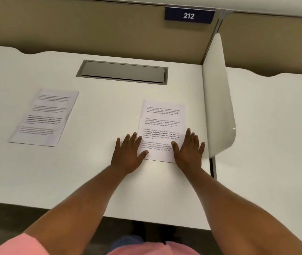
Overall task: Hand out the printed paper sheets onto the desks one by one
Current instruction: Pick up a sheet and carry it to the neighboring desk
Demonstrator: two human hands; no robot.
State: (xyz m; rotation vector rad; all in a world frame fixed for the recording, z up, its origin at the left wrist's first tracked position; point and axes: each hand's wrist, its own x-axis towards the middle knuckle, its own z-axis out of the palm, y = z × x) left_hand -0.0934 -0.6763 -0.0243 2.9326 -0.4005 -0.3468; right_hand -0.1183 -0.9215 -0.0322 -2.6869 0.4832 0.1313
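Both forearms reached out; left hand [126, 153] and right hand [189, 150] lay flat, fingers [188, 134] spread, on the near corners of a printed sheet [162, 124] on the white surface [91, 172]. Placement looked finished; next, probably lift off and move right.

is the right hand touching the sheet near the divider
Touching. The head view shows the right hand lying flat with thumb and palm overlapping the lower right edge of the printed sheet, no gap visible between them.
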